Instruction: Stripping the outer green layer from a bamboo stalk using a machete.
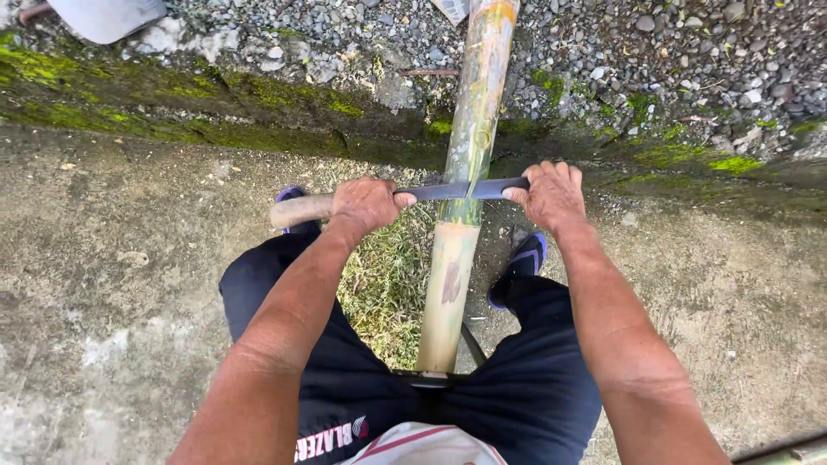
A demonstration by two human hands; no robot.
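Observation:
A long bamboo pole (469, 146) runs away from me between my knees, green at the far end and pale scraped near me. A long knife lies crosswise on the pole, its dark blade (452, 190) resting on the bamboo. My left hand (366, 205) grips the knife's wooden handle (297, 210). My right hand (551, 194) holds the blade's far tip. Both arms are stretched forward.
I stand on a concrete slab (129, 284) in dark shorts and blue sandals (525, 258). A heap of green shavings (388, 284) lies under the pole. A mossy curb (215, 108) and gravel (672, 52) lie ahead. A pale object (108, 15) is at top left.

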